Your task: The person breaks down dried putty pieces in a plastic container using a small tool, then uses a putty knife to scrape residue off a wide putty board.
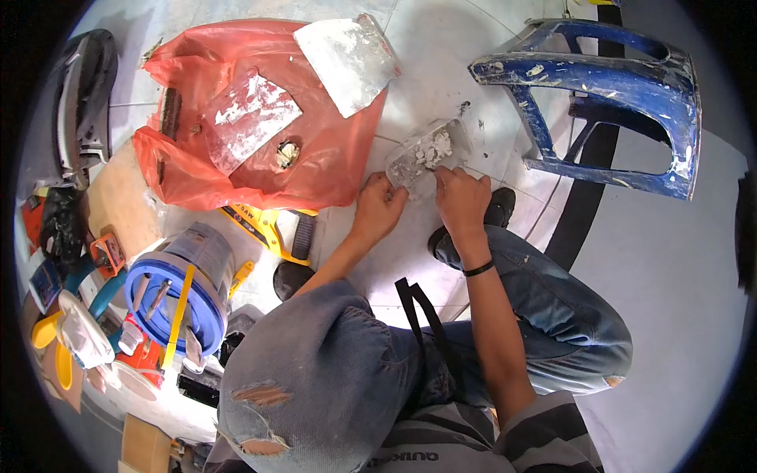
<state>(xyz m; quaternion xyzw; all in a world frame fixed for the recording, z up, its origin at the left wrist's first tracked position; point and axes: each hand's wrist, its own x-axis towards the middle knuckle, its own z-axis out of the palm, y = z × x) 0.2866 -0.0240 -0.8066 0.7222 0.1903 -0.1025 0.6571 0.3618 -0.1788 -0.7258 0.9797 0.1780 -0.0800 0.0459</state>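
A clear plastic container (pixel 404 165) rests on the tiled floor in front of me, holding broken white chunks (pixel 434 148) that look like dried plaster or filler. My left hand (pixel 382 206) is closed on its near left edge, thumb and fingers pinched together. At the near right side, my right hand (pixel 463 195) is closed with its fingertips bent down by the rim. Whatever those right fingertips grip, if anything, is hidden. Dark crumbs (pixel 464 107) lie on the floor just beyond the container.
A red plastic bag (pixel 331 150) lies spread at the left, bearing white-smeared sheets (pixel 256 118). A blue paint-spattered step stool (pixel 615 75) is on the right. Near my left leg are a yellow-handled brush (pixel 296 236) and a blue-rimmed bucket (pixel 213 319) with tools across it.
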